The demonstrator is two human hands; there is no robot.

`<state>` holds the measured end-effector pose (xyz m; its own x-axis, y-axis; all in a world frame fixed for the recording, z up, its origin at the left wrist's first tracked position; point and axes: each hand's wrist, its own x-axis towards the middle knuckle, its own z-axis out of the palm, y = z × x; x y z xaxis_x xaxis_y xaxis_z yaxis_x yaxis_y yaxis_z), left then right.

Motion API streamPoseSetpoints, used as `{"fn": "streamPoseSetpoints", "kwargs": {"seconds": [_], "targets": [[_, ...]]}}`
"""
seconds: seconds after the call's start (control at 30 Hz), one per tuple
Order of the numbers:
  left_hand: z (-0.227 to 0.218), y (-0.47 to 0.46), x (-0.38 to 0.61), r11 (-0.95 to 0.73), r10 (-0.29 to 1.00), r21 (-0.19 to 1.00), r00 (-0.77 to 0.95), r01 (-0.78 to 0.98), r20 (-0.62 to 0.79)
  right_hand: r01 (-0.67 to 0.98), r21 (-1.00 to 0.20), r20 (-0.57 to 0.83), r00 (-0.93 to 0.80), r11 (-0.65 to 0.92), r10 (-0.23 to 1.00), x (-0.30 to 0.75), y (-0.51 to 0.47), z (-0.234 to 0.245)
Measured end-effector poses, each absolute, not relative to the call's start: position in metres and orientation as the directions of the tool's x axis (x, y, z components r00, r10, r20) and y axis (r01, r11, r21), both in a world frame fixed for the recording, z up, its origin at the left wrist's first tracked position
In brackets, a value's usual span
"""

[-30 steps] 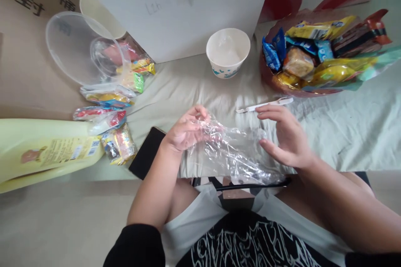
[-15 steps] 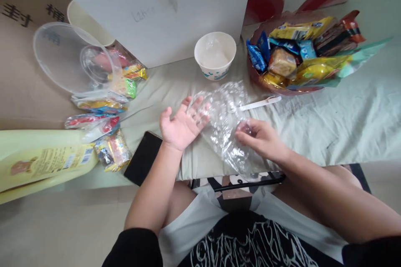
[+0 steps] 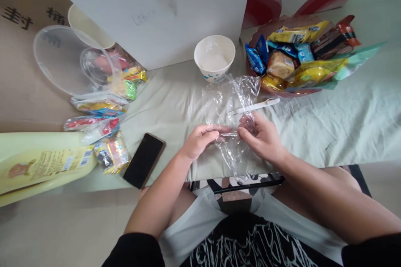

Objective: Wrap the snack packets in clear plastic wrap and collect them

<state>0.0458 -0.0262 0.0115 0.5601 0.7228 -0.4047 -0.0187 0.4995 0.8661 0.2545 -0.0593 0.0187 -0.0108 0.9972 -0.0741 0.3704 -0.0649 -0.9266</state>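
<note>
clear plastic film (image 3: 232, 154), rumpled, is held over the cloth (image 3: 169, 104), pinched by the left hand (image 3: 199, 141) at its nine o'clock and the right hand (image 3: 263, 138) at its three. a white-handled tool (image 3: 261, 105) and, farther out, a bowl (image 3: 282, 24) of snacks (image 3: 281, 64) sit toward one o'clock, a paper cup (image 3: 214, 58) near twelve, a phone (image 3: 144, 160) at eight.

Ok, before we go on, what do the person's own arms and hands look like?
Both the left hand and the right hand are bare, with no gloves, and no watch or bracelet shows on either wrist. The forearms are uncovered. Higher up, a plain black fabric left sleeve and a matching black fabric right sleeve show, without visible markings.
</note>
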Motion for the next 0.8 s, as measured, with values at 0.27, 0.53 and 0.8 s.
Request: {"fn": "streamPoseSetpoints", "kwargs": {"seconds": [0.27,0.53,0.8], "targets": [[0.017,-0.028,0.046,0.201,0.737,0.952,0.605,0.23,-0.302,0.313,-0.95,-0.087,-0.228,-0.012,0.97,0.253,-0.059,0.01],[0.024,-0.031,0.039,0.001,0.903,0.933,0.4,0.36,-0.156,0.142,-0.982,-0.146,-0.152,-0.125,0.978,0.25,-0.061,0.008],[0.011,-0.038,0.035,-0.383,0.92,0.778,0.28,0.499,0.274,0.135,-0.991,-0.021,-0.089,-0.009,0.996,0.251,-0.065,0.004]]}}
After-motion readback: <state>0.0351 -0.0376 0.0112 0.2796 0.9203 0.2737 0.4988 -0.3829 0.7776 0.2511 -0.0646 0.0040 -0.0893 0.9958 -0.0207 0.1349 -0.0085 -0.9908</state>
